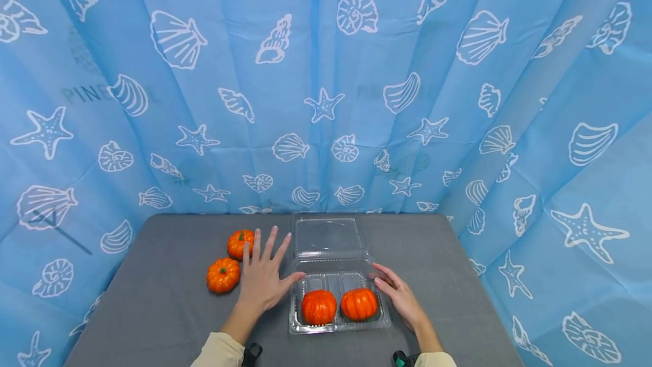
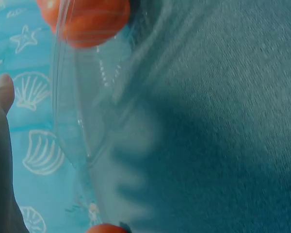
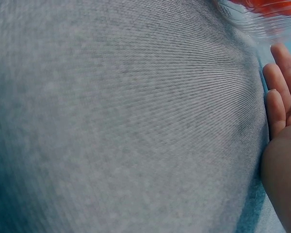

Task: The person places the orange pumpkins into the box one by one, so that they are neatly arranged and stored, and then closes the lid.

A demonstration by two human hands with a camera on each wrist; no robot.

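Note:
A clear plastic clamshell container (image 1: pixel 336 328) lies on the table with its lid (image 1: pixel 328 237) folded back. In its near half sit two orange pumpkins, one left (image 1: pixel 318 307) and one right (image 1: pixel 359 303). My left hand (image 1: pixel 262 282) has its fingers spread, between the container and two more pumpkins on the left. The thumb reaches to the container's left edge. My right hand (image 1: pixel 402 299) is at the container's right side, fingertips right at its rim. In the right wrist view its fingers (image 3: pixel 276 107) look loosely bent beside the container's wall.
Left of the container, one loose pumpkin (image 1: pixel 223 275) lies nearer, another (image 1: pixel 240 243) farther back, partly behind the left fingers. A grey cloth covers the table (image 1: pixel 168 299). Blue curtains (image 1: pixel 326 72) with white shells hang behind and along both sides.

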